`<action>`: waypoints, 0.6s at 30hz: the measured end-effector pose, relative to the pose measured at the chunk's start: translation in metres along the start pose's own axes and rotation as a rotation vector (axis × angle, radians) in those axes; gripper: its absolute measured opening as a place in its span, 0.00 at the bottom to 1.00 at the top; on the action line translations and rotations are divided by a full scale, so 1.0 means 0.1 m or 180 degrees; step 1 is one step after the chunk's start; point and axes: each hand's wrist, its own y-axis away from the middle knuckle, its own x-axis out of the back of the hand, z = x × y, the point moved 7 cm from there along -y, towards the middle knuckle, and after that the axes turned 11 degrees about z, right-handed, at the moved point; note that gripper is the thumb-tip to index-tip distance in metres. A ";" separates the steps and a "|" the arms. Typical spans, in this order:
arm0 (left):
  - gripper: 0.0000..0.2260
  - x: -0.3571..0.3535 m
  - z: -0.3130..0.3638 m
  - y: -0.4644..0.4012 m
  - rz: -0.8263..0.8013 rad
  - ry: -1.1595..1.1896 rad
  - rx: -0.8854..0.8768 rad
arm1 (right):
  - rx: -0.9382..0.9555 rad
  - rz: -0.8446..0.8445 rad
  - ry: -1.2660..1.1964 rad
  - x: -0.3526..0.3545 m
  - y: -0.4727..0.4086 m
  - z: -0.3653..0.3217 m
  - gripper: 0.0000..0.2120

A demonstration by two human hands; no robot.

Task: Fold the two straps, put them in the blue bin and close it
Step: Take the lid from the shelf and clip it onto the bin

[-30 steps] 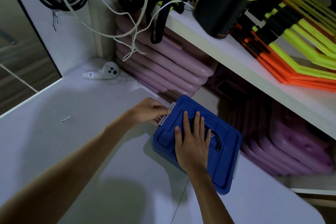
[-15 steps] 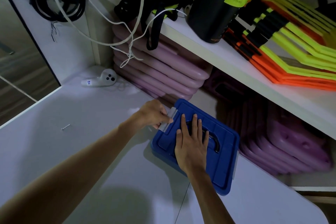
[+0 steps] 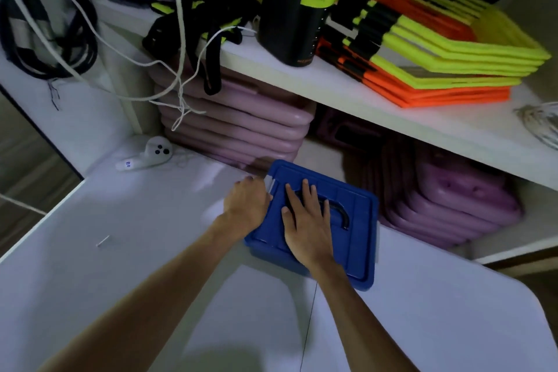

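Observation:
The blue bin stands on the white table with its lid on and a black handle lying in the lid's recess. My right hand lies flat on the lid, fingers spread over the handle. My left hand is curled against the bin's left side, pressing the grey latch there. The straps are not visible; the lid hides the bin's inside.
Pink foam pads are stacked behind the bin under a white shelf. On the shelf sit a black cylinder and yellow and orange frames. A white controller and a small screw lie on the table. White cords hang at left.
My left hand has pushed the grey latch in against the bin's side. My right hand stays flat on the lid. The view has tilted up a little.

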 end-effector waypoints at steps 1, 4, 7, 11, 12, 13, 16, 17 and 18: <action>0.18 -0.02 0.05 0.06 0.0122 -0.0034 -0.0187 | -0.0099 0.0043 -0.0362 0.06 0.01 0.02 0.25; 0.28 -0.16 0.30 0.21 0.0318 -0.0155 -0.1034 | -0.0404 0.0485 -0.0705 0.31 0.11 0.19 0.24; 0.35 -0.34 0.58 0.29 0.0150 -0.0344 -0.1618 | -0.0865 0.1000 -0.0309 0.61 0.28 0.57 0.24; 0.36 -0.65 0.75 0.38 -0.0114 -0.0658 -0.1825 | -0.1767 0.1161 -0.0561 0.76 0.59 1.21 0.34; 0.35 -0.69 0.74 0.39 -0.0103 -0.0753 -0.1834 | -0.2071 0.1124 -0.0979 0.74 0.67 1.32 0.38; 0.34 -0.71 0.74 0.38 -0.0092 -0.0826 -0.1834 | -0.2423 0.1061 -0.1416 0.69 0.74 1.43 0.42; 0.32 -0.74 0.71 0.38 -0.0061 -0.0909 -0.1862 | -0.3149 0.0685 -0.2503 0.45 0.83 1.49 0.42; 0.32 -0.72 0.72 0.38 -0.0037 -0.0909 -0.1869 | -0.3101 0.0626 -0.2734 0.41 0.80 1.46 0.36; 0.32 -0.72 0.73 0.38 -0.0016 -0.0888 -0.1875 | -0.2969 0.0655 -0.2836 0.40 0.76 1.42 0.29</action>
